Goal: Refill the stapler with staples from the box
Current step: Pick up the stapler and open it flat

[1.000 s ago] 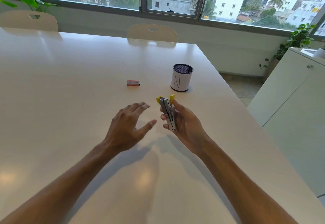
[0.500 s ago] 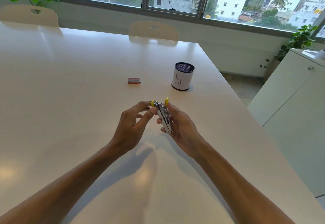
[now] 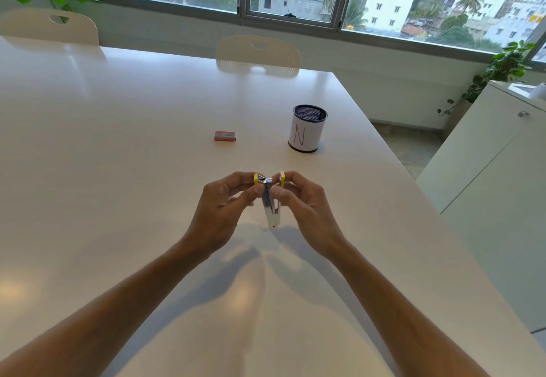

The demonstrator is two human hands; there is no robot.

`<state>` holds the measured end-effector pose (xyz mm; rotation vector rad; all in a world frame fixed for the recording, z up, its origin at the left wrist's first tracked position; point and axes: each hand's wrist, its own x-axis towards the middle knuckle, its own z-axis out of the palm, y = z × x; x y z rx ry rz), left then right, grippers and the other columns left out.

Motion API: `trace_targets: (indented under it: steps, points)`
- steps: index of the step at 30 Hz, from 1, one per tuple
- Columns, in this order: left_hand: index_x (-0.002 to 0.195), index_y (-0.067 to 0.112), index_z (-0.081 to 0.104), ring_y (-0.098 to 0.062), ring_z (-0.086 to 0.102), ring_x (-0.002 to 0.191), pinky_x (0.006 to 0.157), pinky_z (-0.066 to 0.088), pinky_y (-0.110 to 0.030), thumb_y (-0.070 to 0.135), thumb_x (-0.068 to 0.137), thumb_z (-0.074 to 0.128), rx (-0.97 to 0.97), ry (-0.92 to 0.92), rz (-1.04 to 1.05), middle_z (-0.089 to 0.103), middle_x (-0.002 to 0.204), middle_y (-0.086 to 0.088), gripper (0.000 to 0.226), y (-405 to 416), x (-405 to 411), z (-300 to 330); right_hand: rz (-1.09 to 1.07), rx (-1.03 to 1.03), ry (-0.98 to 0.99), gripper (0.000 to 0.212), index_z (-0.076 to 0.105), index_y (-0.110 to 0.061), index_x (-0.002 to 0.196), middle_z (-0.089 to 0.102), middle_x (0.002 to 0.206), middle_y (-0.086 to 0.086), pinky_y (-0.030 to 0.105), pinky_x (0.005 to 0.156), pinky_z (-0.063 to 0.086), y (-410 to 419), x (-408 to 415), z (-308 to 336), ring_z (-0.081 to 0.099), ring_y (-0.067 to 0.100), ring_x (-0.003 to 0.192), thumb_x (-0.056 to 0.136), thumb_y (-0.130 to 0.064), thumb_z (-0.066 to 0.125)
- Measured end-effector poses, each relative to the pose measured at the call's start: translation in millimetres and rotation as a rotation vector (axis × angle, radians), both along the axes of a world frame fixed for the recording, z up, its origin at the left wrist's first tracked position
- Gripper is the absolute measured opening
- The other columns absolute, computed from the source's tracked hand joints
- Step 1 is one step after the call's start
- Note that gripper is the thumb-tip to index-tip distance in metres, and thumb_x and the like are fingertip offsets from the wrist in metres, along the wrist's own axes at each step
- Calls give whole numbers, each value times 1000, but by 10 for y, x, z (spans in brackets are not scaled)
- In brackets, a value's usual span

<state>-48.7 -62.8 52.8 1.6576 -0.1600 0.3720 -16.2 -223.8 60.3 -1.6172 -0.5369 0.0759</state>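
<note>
A wide white table point(image 3: 124, 146) carries everything here, with two pale chairs point(image 3: 257, 53) pushed in at its far edge beyond the hands. Past the right hand point(image 3: 305, 208) and slightly to its right stands a round mesh pen cup point(image 3: 308, 128), wrapped in white paper with a large hand-drawn "N" on it; nothing shows above its rim, and its inside cannot be made out. Beyond the left hand point(image 3: 220, 209), well apart from it and to the left of the cup, lies the small red staple box point(image 3: 225, 136), flat and closed as far as can be told; any print on it is too small to read. Both hands hold the stapler point(image 3: 270, 202) between them above the table: the left pinches the yellow-tipped end on its side with thumb and fingertips, the right does the same on the other yellow tip, fingers curled. The stapler's metal body hangs down toward the person, its two yellow ends spread apart at the top
</note>
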Motion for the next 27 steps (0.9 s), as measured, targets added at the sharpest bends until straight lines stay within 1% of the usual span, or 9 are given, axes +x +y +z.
trace_targets:
  steps: [2,4,7,11,14,17,22,24,27]
  points:
    - [102,22,68,-9,70,89,69,56,-19,20,89,62,36,-4,9,73,97,7,15,-6,-1,-6,-40,-106,-73,7,65,-13,100,76,96,-3,26,83,54,-15,16,-15,72,12,92,94,-14,64]
    - [103,23,68,-5,69,88,66,56,-19,17,90,61,63,-16,12,73,97,9,15,-10,-5,-4,-63,-170,-137,5,65,-17,96,75,92,-9,21,72,49,-29,17,-12,71,7,89,92,-16,67]
    - [103,24,67,-7,69,93,73,55,-22,28,88,60,136,-45,29,73,98,13,17,-6,-29,4,-102,-222,-222,5,64,-24,91,71,85,-14,13,59,39,-55,10,19,68,3,84,89,-24,68]
    - [105,15,69,-5,68,97,81,56,-27,29,92,61,250,-122,53,72,100,13,21,9,-55,11,-144,-343,-358,14,63,-27,95,71,85,-13,11,54,36,-100,-12,76,66,0,80,86,-37,66]
    - [106,9,69,-7,67,96,77,56,-27,20,92,60,364,-213,52,70,101,7,20,31,-63,18,-186,-497,-515,21,62,-31,98,72,82,-11,7,50,32,-151,-24,108,57,-4,57,85,-47,62]
    - [106,9,68,-6,67,94,73,56,-23,12,93,62,458,-296,53,69,101,5,15,47,-74,24,-195,-615,-636,25,64,-28,103,74,81,-9,12,57,38,-163,-27,121,59,0,57,87,-48,61]
    - [108,7,66,-10,67,92,75,57,-18,13,94,60,486,-371,39,67,104,2,17,53,-92,40,-140,-466,-549,27,64,-24,101,66,83,-16,19,56,52,-125,-49,110,68,4,69,86,-45,59]
    - [108,6,65,-13,66,89,77,56,-16,18,95,57,513,-414,26,66,103,-2,20,38,-110,51,-145,-376,-514,20,63,-22,96,66,80,-11,29,58,57,-99,-47,76,69,10,69,84,-38,64]
    - [107,2,64,-12,64,88,77,55,-12,13,93,59,534,-440,55,66,101,-7,18,17,-120,43,-176,-316,-503,16,62,-19,92,66,76,-7,31,61,59,-63,-43,36,67,11,64,82,-30,68]
